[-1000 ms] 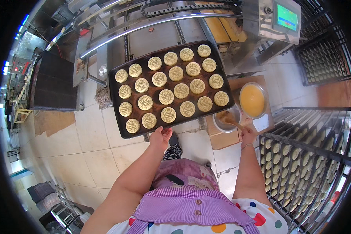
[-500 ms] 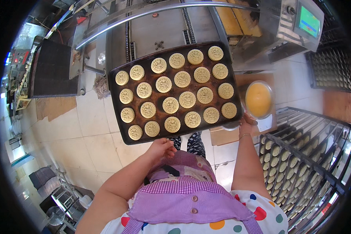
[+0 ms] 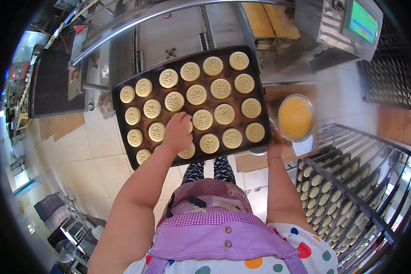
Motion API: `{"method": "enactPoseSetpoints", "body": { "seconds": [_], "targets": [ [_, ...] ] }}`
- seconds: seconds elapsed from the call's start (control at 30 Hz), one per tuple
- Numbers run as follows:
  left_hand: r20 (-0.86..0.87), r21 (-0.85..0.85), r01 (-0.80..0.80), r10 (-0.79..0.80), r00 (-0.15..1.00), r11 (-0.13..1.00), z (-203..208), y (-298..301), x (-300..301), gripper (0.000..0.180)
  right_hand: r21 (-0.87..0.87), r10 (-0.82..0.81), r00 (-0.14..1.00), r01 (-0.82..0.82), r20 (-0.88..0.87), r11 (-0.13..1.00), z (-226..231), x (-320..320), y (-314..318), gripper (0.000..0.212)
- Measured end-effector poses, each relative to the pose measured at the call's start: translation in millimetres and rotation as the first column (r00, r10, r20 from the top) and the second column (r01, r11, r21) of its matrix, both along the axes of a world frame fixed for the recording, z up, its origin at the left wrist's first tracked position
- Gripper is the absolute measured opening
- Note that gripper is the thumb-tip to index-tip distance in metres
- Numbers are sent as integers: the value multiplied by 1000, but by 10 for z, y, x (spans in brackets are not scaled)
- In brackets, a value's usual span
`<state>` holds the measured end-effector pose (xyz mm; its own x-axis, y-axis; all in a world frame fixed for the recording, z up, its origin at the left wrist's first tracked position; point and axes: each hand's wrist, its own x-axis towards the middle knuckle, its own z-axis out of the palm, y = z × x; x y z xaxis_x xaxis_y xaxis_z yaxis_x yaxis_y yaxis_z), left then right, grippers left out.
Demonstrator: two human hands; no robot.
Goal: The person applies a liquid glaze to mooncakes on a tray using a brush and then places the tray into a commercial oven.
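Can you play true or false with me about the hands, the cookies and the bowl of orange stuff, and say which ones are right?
1. The left hand is over a tray of cookies. True.
2. The cookies are square. False: they are round.
3. A bowl holds orange liquid. True.
4. The tray is right of the bowl. False: it is left of it.
5. The right hand is near the tray's lower right corner. True.
6. The right hand is in the orange liquid. False: it is outside the bowl.
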<state>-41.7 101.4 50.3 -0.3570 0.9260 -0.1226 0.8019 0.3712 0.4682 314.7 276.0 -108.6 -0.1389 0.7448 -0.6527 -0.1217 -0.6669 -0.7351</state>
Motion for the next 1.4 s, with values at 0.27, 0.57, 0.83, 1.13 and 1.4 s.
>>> {"method": "enactPoseSetpoints", "body": {
  "seconds": [0.27, 0.57, 0.83, 1.13, 1.4],
  "targets": [
    [-81, 6, -165, 165, 983, 986, -88, -97, 19, 59, 371, -139, 961, 41, 240, 928, 1066, 151, 383, 44],
    [22, 110, -62, 60, 998, 992, 364, -321, 509, 54, 342, -209, 389, -313, 897, 886, 820, 771, 1264, 34],
    [673, -456, -449, 628, 391, 769, 264, -1114, 1135, 39, 186, -406, 844, 362, 350, 913, 745, 679, 1105, 32],
    [682, -721, -679, 311, -661, 139, -78, -1187, 886, 14, 429, -50, 721, -354, 691, 831, 990, 416, 580, 36],
    [674, -732, -664, 309, -671, 153, -391, -1467, 863, 15, 16, 283, 699, -389, 657, 921, 1576, 520, 415, 41]
  ]
}}
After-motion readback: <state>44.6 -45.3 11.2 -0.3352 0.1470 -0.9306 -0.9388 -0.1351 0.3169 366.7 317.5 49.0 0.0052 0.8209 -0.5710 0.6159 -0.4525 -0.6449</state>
